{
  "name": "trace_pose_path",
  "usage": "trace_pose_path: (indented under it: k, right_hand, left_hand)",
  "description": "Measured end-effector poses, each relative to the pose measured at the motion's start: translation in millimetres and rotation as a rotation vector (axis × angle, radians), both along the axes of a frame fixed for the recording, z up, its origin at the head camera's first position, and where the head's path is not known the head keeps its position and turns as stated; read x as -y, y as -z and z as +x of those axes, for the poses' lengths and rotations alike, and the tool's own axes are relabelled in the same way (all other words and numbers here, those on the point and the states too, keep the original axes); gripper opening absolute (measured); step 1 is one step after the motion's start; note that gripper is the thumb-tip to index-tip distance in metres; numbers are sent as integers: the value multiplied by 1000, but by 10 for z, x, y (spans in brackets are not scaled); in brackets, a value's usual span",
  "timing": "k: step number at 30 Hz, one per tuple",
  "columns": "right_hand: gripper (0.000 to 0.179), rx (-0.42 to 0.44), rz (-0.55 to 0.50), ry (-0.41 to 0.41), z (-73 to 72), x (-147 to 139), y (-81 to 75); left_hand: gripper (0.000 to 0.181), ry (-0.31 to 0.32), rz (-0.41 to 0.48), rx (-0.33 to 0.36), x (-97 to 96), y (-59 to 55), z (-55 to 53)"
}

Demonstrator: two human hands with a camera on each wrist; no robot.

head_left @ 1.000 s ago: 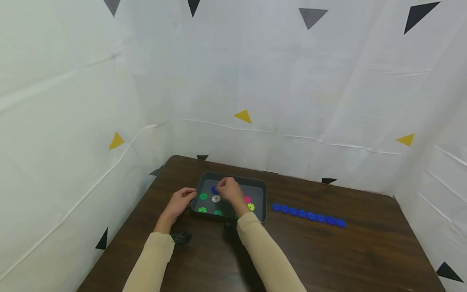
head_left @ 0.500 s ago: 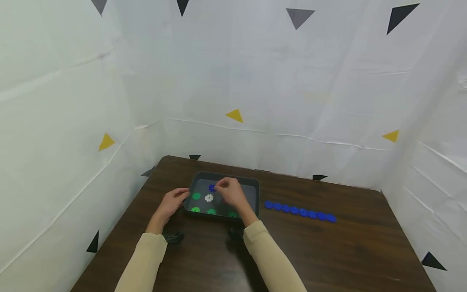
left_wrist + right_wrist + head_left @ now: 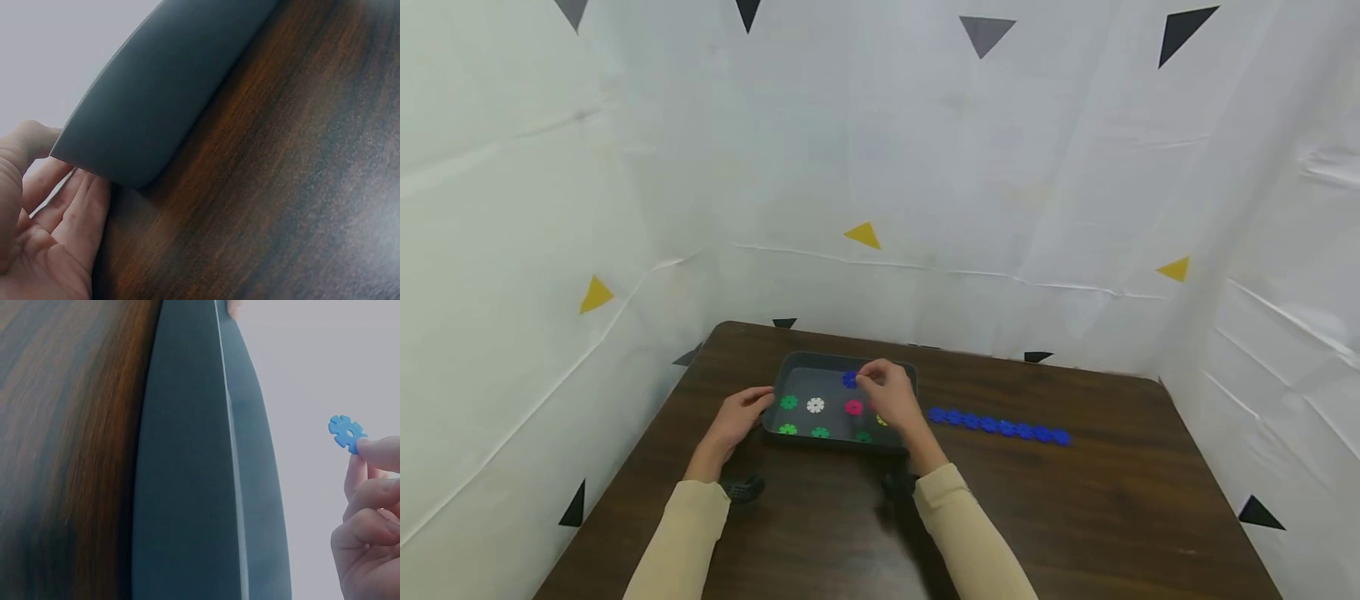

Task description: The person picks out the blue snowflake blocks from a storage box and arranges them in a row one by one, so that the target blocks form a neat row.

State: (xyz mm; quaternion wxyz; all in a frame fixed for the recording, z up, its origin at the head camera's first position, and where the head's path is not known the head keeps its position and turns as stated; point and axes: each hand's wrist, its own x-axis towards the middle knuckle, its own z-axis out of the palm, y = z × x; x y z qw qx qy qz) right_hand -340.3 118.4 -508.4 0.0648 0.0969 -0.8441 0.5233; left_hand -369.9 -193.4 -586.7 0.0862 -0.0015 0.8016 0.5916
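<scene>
My right hand [image 3: 895, 396] pinches a blue snowflake-shaped building disc [image 3: 347, 432] between thumb and finger; the disc [image 3: 850, 380] is above the far part of the dark grey tray [image 3: 808, 375]. At the tray's near left corner, my left hand [image 3: 735, 421] grips the rim, thumb at the top edge and fingers along the outer wall. Inside lie a white disc [image 3: 816, 405], a pink disc [image 3: 853, 407] and several green discs [image 3: 789, 402]. A yellow disc [image 3: 882, 421] is partly hidden by my right hand.
A straight row of joined blue discs [image 3: 988, 425] lies on the brown wooden table [image 3: 1075, 500], to the right of the tray. White sheeting [image 3: 925, 167] with coloured triangles surrounds the table at the back and sides.
The head view has turned slightly right, so everything slides left. My right hand has lifted and shifted right with the blue disc, uncovering a pink disc. The left hand stays at the tray.
</scene>
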Motion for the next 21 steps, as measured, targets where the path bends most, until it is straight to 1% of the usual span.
trace_pose_path:
  k: [4,8,11,15,17,19,21]
  right_hand:
    - [16,-13,-15,35,59,-119,-11]
    - [17,-2,-62,72,94,-220,-5]
    - [18,46,-141,76,117,-282,-15]
    - [21,153,-282,87,132,-405,-23]
    - [22,191,-336,98,147,-491,-31]
    - [25,215,-360,109,168,-593,-41]
    - [26,226,-370,104,192,-715,-44]
  left_hand:
    - [53,-2,7,3,-1,-1,-1]
    - [53,-8,20,-3,30,1,-17]
    - [54,-10,25,-1,67,4,-25]
    - [54,-10,31,13,84,-7,-21]
    - [55,-8,32,17,82,-17,-16]
    - [56,-8,36,18,71,-31,-8]
    - [56,-8,35,16,59,-44,0]
